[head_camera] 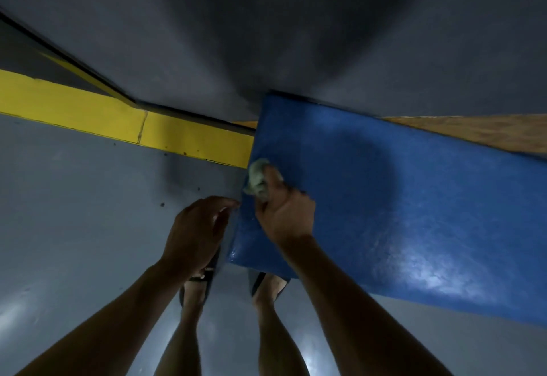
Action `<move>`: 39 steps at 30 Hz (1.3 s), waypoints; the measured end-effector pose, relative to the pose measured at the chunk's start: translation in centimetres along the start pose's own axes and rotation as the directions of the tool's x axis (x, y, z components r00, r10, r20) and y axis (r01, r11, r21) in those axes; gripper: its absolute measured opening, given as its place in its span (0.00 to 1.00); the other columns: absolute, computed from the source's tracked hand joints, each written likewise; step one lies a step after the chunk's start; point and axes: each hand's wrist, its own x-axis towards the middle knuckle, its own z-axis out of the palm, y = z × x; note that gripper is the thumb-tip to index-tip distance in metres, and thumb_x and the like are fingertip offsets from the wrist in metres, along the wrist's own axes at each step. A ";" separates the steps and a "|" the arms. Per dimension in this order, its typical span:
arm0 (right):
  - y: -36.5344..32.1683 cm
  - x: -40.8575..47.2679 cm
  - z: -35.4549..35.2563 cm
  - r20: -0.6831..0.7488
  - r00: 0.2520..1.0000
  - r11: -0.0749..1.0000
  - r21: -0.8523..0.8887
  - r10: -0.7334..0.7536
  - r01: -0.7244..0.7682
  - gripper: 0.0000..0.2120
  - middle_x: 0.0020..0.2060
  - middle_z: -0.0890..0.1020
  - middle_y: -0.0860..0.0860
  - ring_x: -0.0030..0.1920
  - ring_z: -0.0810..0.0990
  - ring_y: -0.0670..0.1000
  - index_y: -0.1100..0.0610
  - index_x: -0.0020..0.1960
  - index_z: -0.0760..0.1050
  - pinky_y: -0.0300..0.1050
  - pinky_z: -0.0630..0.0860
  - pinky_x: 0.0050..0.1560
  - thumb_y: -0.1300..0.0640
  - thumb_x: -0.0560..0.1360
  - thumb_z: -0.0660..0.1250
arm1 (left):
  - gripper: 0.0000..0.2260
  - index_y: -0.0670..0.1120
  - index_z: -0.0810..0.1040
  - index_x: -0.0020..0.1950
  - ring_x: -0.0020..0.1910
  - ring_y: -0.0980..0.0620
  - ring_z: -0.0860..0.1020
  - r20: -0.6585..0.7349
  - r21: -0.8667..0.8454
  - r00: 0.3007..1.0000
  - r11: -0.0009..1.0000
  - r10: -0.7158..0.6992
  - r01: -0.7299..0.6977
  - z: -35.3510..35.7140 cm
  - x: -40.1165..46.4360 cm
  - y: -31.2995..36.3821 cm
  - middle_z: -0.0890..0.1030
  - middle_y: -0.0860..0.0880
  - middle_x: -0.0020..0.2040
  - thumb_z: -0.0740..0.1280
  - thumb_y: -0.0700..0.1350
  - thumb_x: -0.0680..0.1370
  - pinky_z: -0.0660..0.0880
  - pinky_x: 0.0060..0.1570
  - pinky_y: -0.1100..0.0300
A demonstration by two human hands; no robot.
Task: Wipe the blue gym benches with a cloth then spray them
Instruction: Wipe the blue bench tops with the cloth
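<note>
Right hand (285, 213) grips a bunched cloth (258, 179), pressing it on the blue bench (384, 198) near the bench's left edge. Left hand (195, 227) hangs just left of that edge, fingers loosely curled, holding nothing

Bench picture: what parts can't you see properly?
- Bench: its right end is cut off by the frame edge in the head view.
- Cloth: partly hidden inside the right hand.
- Feet: partly covered by the left hand and the bench corner.
- Spray bottle: none in view.
- Wall above: too dark for detail.
</note>
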 end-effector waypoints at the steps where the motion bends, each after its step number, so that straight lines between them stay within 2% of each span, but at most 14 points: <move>1: -0.3 -0.4 0.3 0.059 0.994 0.996 -0.015 -0.087 0.088 0.22 0.30 0.81 0.51 0.25 0.79 0.55 0.50 0.59 0.73 0.43 0.74 0.25 0.48 0.67 0.68 | 0.10 0.54 0.81 0.57 0.47 0.56 0.80 -0.013 0.006 1.000 1.000 -0.014 0.015 -0.3 0.0 -0.1 0.83 0.57 0.54 0.63 0.43 0.81 0.77 0.49 0.57; 4: -0.5 -1.9 0.3 0.295 0.907 0.944 -0.043 -0.301 0.327 0.22 0.33 0.82 0.50 0.28 0.81 0.55 0.47 0.58 0.71 0.44 0.75 0.31 0.48 0.66 0.72 | 0.09 0.53 0.81 0.53 0.44 0.57 0.78 0.014 0.002 0.998 0.998 -0.062 0.062 -1.1 0.0 -1.0 0.82 0.57 0.50 0.63 0.43 0.81 0.74 0.46 0.61; 7: -0.9 0.1 -1.2 0.504 0.782 0.879 -0.089 -0.366 0.469 0.20 0.43 0.83 0.53 0.41 0.82 0.59 0.48 0.64 0.69 0.50 0.76 0.43 0.47 0.73 0.66 | 0.09 0.53 0.81 0.52 0.42 0.56 0.79 0.020 0.031 1.000 0.999 -0.010 0.010 -2.0 -0.3 -2.3 0.83 0.55 0.50 0.64 0.42 0.80 0.76 0.44 0.59; 9: -1.1 3.8 -2.3 0.503 0.821 0.893 -0.187 -0.271 0.409 0.21 0.50 0.81 0.55 0.49 0.81 0.60 0.48 0.68 0.66 0.50 0.73 0.49 0.46 0.77 0.61 | 0.08 0.52 0.82 0.52 0.41 0.55 0.80 0.017 0.060 0.999 0.997 0.044 -0.045 -2.7 -0.4 -3.1 0.84 0.54 0.49 0.65 0.40 0.79 0.79 0.43 0.57; 13: -1.3 8.2 -2.2 0.244 0.966 0.948 -0.279 -0.085 0.154 0.24 0.52 0.82 0.56 0.49 0.81 0.61 0.48 0.69 0.69 0.48 0.71 0.45 0.43 0.74 0.64 | 0.09 0.51 0.82 0.53 0.43 0.56 0.81 0.068 0.063 0.995 0.995 0.075 -0.079 -3.9 0.3 -4.3 0.84 0.55 0.50 0.65 0.40 0.79 0.80 0.45 0.56; 16: -2.7 4.4 -0.3 0.268 0.960 0.968 -0.207 -0.082 0.141 0.20 0.48 0.83 0.55 0.46 0.82 0.60 0.49 0.66 0.70 0.49 0.73 0.44 0.44 0.77 0.62 | 0.09 0.53 0.81 0.55 0.44 0.58 0.80 0.117 0.047 0.991 0.996 0.070 -0.076 -4.5 0.7 -5.0 0.84 0.56 0.51 0.64 0.43 0.80 0.79 0.47 0.58; 21: -5.0 -6.5 1.4 0.579 0.776 0.957 0.022 -0.249 0.290 0.08 0.40 0.80 0.48 0.36 0.79 0.50 0.48 0.55 0.70 0.49 0.81 0.41 0.52 0.76 0.65 | 0.09 0.52 0.80 0.58 0.48 0.60 0.80 0.206 0.037 0.971 0.991 0.120 -0.131 -5.5 0.5 -6.0 0.83 0.57 0.52 0.62 0.46 0.81 0.78 0.50 0.61; 25: -4.1 -5.9 0.6 0.694 0.649 0.895 -0.015 -0.311 0.445 0.15 0.43 0.81 0.49 0.39 0.82 0.52 0.47 0.58 0.67 0.50 0.80 0.45 0.51 0.74 0.69 | 0.10 0.55 0.79 0.59 0.50 0.60 0.81 0.274 0.069 0.948 0.980 0.162 -0.188 -6.4 0.1 -7.1 0.83 0.58 0.53 0.64 0.44 0.80 0.79 0.50 0.59; 27: -2.8 -2.5 -0.1 0.584 0.758 0.876 -0.159 -0.289 0.456 0.17 0.45 0.81 0.49 0.41 0.81 0.55 0.45 0.65 0.65 0.49 0.77 0.46 0.48 0.77 0.63 | 0.11 0.55 0.78 0.60 0.50 0.61 0.80 0.299 0.095 0.942 0.978 0.151 -0.187 -6.7 0.2 -7.5 0.83 0.59 0.54 0.64 0.44 0.80 0.79 0.49 0.59; 29: -1.7 1.1 -0.8 0.342 0.919 0.876 -0.360 -0.198 0.322 0.19 0.44 0.83 0.51 0.38 0.82 0.58 0.47 0.67 0.70 0.47 0.75 0.39 0.47 0.76 0.58 | 0.11 0.55 0.78 0.61 0.50 0.62 0.80 0.309 0.109 0.937 0.973 0.162 -0.204 -6.7 0.2 -7.5 0.83 0.59 0.54 0.64 0.45 0.81 0.79 0.50 0.60; 31: -1.8 1.4 -0.5 0.062 0.989 0.933 -0.328 -0.135 0.148 0.20 0.37 0.84 0.52 0.29 0.81 0.57 0.49 0.62 0.76 0.42 0.72 0.30 0.48 0.72 0.63 | 0.11 0.54 0.78 0.62 0.51 0.61 0.81 0.321 0.105 0.929 0.967 0.187 -0.231 -6.6 0.4 -7.2 0.83 0.58 0.55 0.64 0.45 0.81 0.79 0.51 0.58; 33: -2.8 -1.7 0.7 0.106 0.984 0.959 -0.233 -0.142 0.164 0.19 0.35 0.82 0.49 0.26 0.79 0.52 0.48 0.61 0.76 0.36 0.68 0.28 0.50 0.71 0.70 | 0.11 0.55 0.77 0.62 0.51 0.61 0.81 0.338 0.088 0.921 0.967 0.196 -0.238 -6.4 0.5 -7.0 0.83 0.58 0.55 0.63 0.46 0.81 0.79 0.50 0.59; 36: -2.9 -6.9 2.3 0.414 0.874 0.932 -0.138 -0.254 0.336 0.26 0.46 0.83 0.48 0.35 0.81 0.50 0.45 0.68 0.67 0.42 0.79 0.38 0.47 0.72 0.70 | 0.11 0.58 0.76 0.63 0.46 0.65 0.80 0.364 0.057 0.912 0.973 0.189 -0.225 -6.2 0.7 -6.4 0.82 0.60 0.53 0.62 0.48 0.81 0.74 0.45 0.69; 39: 0.4 -4.8 1.0 0.283 0.931 0.923 -0.239 -0.232 0.302 0.22 0.47 0.84 0.50 0.34 0.82 0.54 0.44 0.69 0.69 0.43 0.77 0.35 0.47 0.75 0.60 | 0.12 0.57 0.75 0.64 0.52 0.61 0.80 0.376 0.059 0.899 0.963 0.223 -0.263 -5.9 1.0 -6.1 0.82 0.58 0.55 0.62 0.48 0.82 0.78 0.51 0.59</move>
